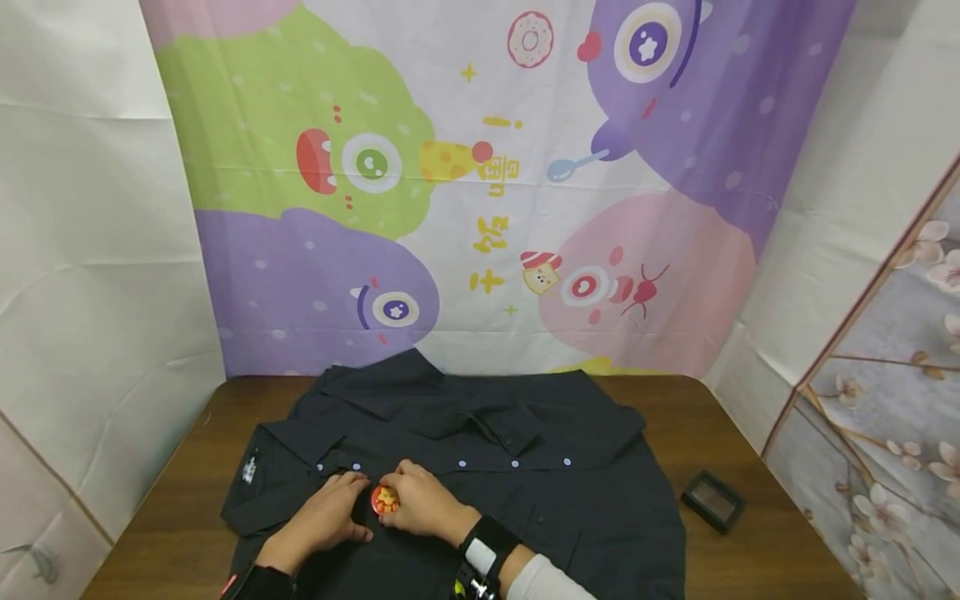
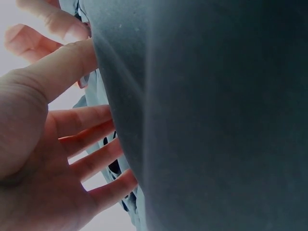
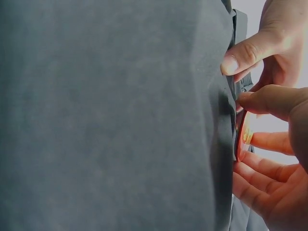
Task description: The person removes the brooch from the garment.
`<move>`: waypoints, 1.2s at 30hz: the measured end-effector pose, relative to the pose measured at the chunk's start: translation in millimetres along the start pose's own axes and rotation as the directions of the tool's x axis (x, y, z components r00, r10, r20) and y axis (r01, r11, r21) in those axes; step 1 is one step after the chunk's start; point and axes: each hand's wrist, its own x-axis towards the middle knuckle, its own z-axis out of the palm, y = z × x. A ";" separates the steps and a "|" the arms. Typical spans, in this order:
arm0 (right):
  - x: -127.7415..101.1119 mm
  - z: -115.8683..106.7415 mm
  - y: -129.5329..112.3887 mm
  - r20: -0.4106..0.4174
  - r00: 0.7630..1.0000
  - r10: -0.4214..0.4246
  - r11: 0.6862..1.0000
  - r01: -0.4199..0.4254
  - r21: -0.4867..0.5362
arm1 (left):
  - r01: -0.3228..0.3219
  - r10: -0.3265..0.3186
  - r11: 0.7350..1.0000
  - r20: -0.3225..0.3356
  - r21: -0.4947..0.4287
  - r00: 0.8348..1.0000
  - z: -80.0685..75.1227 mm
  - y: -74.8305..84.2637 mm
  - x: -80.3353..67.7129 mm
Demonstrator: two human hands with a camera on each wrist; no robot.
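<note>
A round red and yellow pin badge [image 1: 386,500] is seen on the front of a black button-up shirt [image 1: 570,492], toward the near left part of the desk [image 1: 180,533], just below the row of pale buttons [image 1: 514,463]. The badge is pinched at its edge by the curled thumb and fingers of the right hand [image 1: 423,504]; in the right wrist view the badge [image 3: 242,137] is shown edge-on against the cloth [image 3: 110,115], with the right hand's fingers [image 3: 260,168] bent round it. The left hand [image 1: 326,515] is laid just beside the badge on its left, its fingers nearly straight and pressed flat on the shirt; in the left wrist view its spread fingers [image 2: 91,144] are seen touching the fabric [image 2: 216,120], with nothing gripped. A dark wristband [image 1: 487,550] is worn on the right forearm. The shirt is spread flat across the middle of the brown wooden desk, collar toward the far edge. A small dark rectangular case [image 1: 712,500] lies near the right edge, well apart from the shirt's badge. Behind the far edge hangs a cartoon monster backdrop [image 1: 480,183], flanked by white sheeting [image 1: 90,250], with a floral panel [image 1: 885,400] at the right.
</note>
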 end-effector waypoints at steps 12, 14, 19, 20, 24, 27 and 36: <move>-1.3 0.5 -0.1 0.003 1.000 0.011 1.000 -0.011 0.027 | 0.010 -0.010 1.000 0.005 -0.003 1.000 0.6 -1.0 -0.9; -1.7 0.3 0.1 0.001 1.000 0.011 1.000 -0.011 0.028 | 0.011 -0.011 1.000 0.004 -0.002 1.000 0.7 -1.0 -1.0; -1.9 -1.1 0.4 -0.012 1.000 0.003 1.000 -0.002 0.029 | 0.006 -0.006 1.000 -0.002 0.000 1.000 1.0 -1.8 -0.5; -1.8 -1.4 0.4 -0.014 1.000 0.001 1.000 -0.001 0.031 | 0.005 -0.005 1.000 -0.003 -0.001 1.000 1.0 -1.8 -0.4; -1.4 -1.6 0.8 -0.015 1.000 0.002 0.999 -0.001 0.034 | 0.005 -0.005 1.000 -0.005 -0.008 1.000 1.4 -2.2 0.0; -1.2 -1.0 1.1 -0.012 1.000 0.003 0.999 -0.003 0.036 | 0.010 -0.010 1.000 -0.004 -0.010 1.000 1.9 -2.3 0.0; -0.8 -1.5 1.1 -0.007 1.000 0.016 0.999 -0.016 0.041 | 0.011 -0.011 1.000 -0.013 -0.011 1.000 2.7 -2.4 -0.5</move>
